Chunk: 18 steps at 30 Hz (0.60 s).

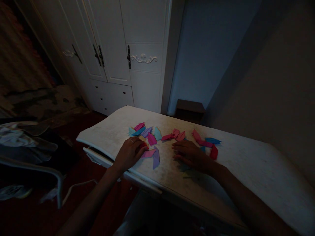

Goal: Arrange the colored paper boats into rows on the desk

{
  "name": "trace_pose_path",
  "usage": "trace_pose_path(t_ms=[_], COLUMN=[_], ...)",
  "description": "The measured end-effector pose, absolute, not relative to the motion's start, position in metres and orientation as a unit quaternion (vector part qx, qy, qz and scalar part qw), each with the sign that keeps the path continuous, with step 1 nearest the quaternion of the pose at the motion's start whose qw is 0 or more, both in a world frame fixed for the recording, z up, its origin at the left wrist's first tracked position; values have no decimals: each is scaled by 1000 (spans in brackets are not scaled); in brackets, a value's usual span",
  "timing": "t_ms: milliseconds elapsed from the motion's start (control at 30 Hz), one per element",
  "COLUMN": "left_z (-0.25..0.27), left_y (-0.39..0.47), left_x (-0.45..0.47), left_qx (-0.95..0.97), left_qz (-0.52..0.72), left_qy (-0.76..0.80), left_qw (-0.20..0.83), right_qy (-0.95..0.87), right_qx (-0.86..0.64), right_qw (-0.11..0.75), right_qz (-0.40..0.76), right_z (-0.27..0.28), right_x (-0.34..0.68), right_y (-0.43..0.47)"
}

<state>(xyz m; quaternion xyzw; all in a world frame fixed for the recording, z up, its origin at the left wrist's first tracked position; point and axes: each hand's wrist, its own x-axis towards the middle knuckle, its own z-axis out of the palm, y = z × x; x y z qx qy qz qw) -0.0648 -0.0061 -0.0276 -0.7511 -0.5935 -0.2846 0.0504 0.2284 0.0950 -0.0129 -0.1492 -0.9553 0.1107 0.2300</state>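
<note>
Several folded paper pieces in bright colours lie in two loose groups on a white table [236, 157]. At the left group, my left hand [130, 150], with a ring on one finger, has its fingers curled on a red folded paper piece [144, 146]. Close to it lie a pink piece [148, 153], a purple piece [156, 158] and a magenta piece [152, 139]. My right hand [190, 153] rests palm down by the right group, fingers stretched out to the left. Beside its wrist is a dark red piece [214, 152]. What lies under its palm is hidden.
A blue piece [213, 140] lies at the right group. The table's front drawer [98, 158] is pulled out a little. Behind the table stand a white wardrobe [147, 85] and a small brown cabinet [190, 106]. A chair frame [59, 183] is at the left.
</note>
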Motion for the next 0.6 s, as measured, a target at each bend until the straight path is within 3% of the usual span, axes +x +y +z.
trace_pose_path(t_ms=[167,333,600], left_z=[-25,-23,-30], left_y=[-10,-13,-18], left_x=[-65,-64,-61], left_qx=[-746,-758,-721], left_qz=[-296,-291,-287], left_qy=[-593,-580,-624], left_qw=[61,64,86], right_qy=[-964,-985,-996], right_qx=[-99,-27,0], right_qw=[210,132,80], right_qz=[127,111,27], right_z=[2,14,8], right_x=[199,166,134], right_y=[86,80,78])
